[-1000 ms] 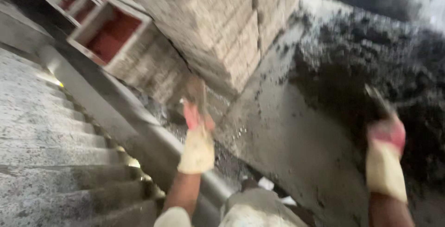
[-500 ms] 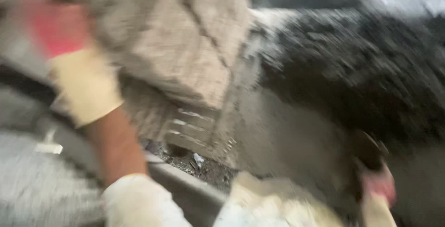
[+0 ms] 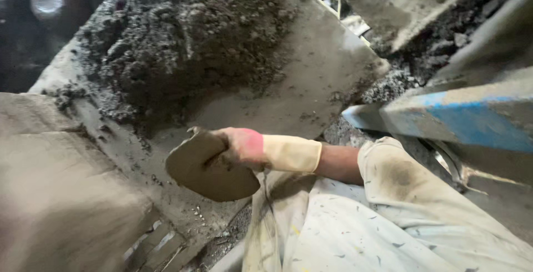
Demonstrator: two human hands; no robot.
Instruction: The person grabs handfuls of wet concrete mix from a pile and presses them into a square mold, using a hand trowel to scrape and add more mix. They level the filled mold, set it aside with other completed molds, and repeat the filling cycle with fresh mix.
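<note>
Trowel, rounded blade caked in grey mortar, clenched in the gloved right hand; the left hand's grip cannot be seen.

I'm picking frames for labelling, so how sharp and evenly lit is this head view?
Head view: the gloved hand and its mortar-caked trowel are fairly sharp, as is the dark mortar heap; the lower left corner is a smeared brown blur; the upper left is deep shadow; the blue beam catches brighter light.

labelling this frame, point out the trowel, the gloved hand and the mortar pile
trowel (image 3: 208, 172), head view, middle of the blade
gloved hand (image 3: 241, 147), head view, back of the hand
mortar pile (image 3: 183, 44), head view, middle of the heap
</note>
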